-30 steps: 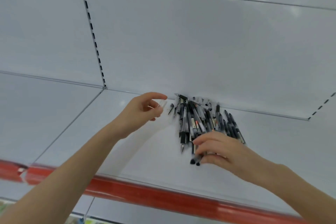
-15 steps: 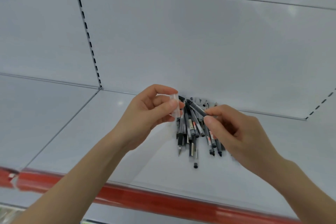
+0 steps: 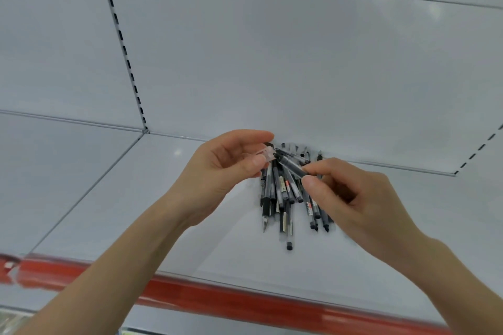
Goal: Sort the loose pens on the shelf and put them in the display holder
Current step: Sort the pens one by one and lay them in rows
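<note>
Pens (image 3: 283, 193) on shelf (image 3: 163, 198): a loose pile of dark pens lies on the white shelf, close to the back wall (image 3: 272, 62).
Red strip (image 3: 245, 299): runs along the front edge of the shelf.
Right hand (image 3: 353, 196): over the right part of the pile; thumb and finger pinch a single pen (image 3: 290, 163).
Left hand (image 3: 226, 168): just left of the pile; fingers pinch a small clear piece (image 3: 268, 152).
Single pen: tilted above the pile, its upper end at the small clear piece.
</note>
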A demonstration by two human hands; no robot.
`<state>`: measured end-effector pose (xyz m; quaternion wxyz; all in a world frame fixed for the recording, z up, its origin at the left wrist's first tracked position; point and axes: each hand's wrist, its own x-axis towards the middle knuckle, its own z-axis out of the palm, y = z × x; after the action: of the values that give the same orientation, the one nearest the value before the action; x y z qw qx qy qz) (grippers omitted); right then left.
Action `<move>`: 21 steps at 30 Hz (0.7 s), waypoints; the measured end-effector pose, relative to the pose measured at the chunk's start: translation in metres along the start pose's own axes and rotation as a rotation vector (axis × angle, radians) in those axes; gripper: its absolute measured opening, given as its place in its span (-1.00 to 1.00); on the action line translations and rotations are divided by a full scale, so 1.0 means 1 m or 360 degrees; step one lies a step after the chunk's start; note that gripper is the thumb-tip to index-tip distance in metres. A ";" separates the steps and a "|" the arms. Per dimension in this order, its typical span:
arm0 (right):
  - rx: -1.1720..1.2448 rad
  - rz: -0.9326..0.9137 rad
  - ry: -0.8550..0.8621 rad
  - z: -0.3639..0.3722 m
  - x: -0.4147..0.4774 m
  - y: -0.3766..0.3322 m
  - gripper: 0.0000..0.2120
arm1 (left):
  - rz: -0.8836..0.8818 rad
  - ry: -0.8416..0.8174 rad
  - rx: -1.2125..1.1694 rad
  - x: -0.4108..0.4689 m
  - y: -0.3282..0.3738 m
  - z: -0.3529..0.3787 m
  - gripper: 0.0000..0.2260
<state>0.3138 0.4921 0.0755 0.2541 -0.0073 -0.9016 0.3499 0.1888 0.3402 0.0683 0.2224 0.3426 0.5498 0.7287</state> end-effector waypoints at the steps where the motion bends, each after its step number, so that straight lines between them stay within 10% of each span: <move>1: 0.0007 0.0008 0.0003 0.000 0.000 -0.001 -0.93 | -0.0008 0.0015 -0.0012 0.000 0.001 0.001 -0.79; 21: 0.0172 0.0084 -0.0084 0.017 -0.018 -0.022 -0.80 | -0.0401 0.0364 -0.0704 0.006 0.003 0.012 -0.83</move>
<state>0.3250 0.4618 0.0704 0.2209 -0.0081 -0.8874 0.4046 0.1940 0.3518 0.0747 0.3170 0.1302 0.4370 0.8316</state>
